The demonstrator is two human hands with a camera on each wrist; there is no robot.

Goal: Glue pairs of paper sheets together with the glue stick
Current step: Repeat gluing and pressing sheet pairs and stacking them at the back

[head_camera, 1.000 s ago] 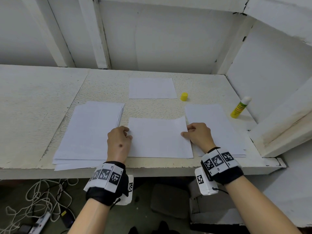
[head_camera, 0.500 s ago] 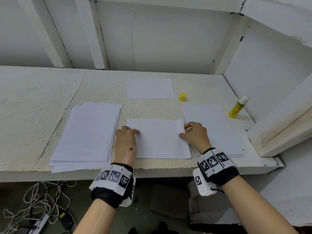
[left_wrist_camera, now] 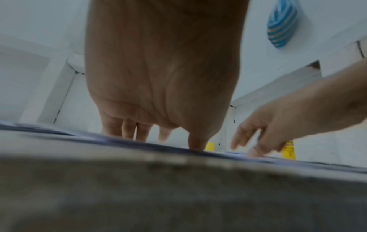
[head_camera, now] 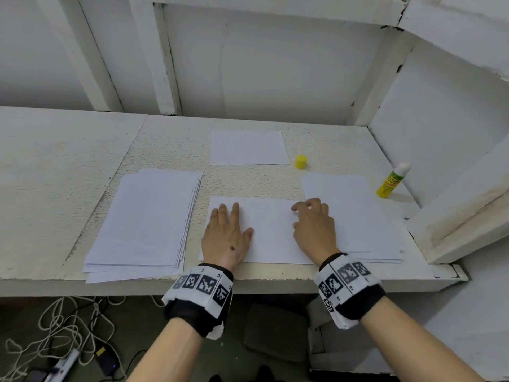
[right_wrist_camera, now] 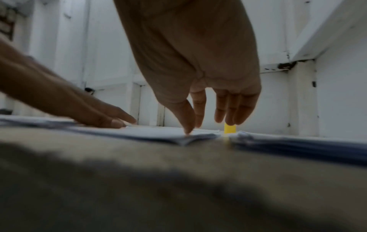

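A white sheet (head_camera: 271,232) lies at the table's front middle. My left hand (head_camera: 224,235) presses flat on its left part, fingers straight. My right hand (head_camera: 311,224) hovers over its right edge with fingers loosely bent; in the right wrist view its thumb tip (right_wrist_camera: 187,131) touches the paper (right_wrist_camera: 155,133). The glue stick (head_camera: 392,180), uncapped, stands at the far right by the wall. Its yellow cap (head_camera: 300,162) stands behind the sheet. Neither hand holds anything.
A thick paper stack (head_camera: 146,219) lies left of the sheet, another stack (head_camera: 355,216) lies right. A single sheet (head_camera: 248,147) sits at the back. A slanted white beam (head_camera: 462,224) borders the table's right end. Cables (head_camera: 60,334) lie on the floor below.
My left hand opened from a curled grip at the sheet's left edge and slid flat onto it. My right hand let go of the raised right corner, which now lies flatter.
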